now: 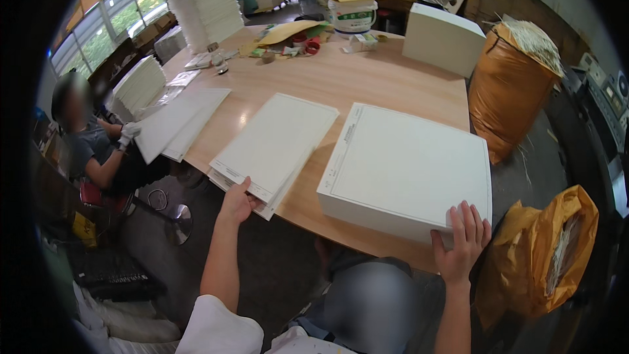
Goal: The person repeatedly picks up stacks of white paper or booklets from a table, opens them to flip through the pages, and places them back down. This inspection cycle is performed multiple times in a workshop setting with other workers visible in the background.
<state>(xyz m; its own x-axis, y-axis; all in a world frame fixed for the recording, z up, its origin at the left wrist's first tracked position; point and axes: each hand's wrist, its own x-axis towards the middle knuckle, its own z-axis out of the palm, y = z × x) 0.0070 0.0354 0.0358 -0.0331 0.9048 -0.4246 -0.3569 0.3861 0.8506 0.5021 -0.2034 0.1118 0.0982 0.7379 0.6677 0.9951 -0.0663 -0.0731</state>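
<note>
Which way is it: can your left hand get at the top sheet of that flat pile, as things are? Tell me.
Probably yes. The left hand already rests on the near edge of the flat pile of white sheets, and nothing lies on the top sheet or between it and the hand.

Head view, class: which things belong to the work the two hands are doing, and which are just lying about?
In hand:
- left hand on the stack of flat white sheets
- right hand on the big white box

Lying about:
- white bucket
- orange sack
- tall white stack
- tape rolls

2 white boxes [406, 170], 2 orange sacks [508, 85], 1 bucket [352, 16], approx. 4 sheet stacks [275, 144].
</note>
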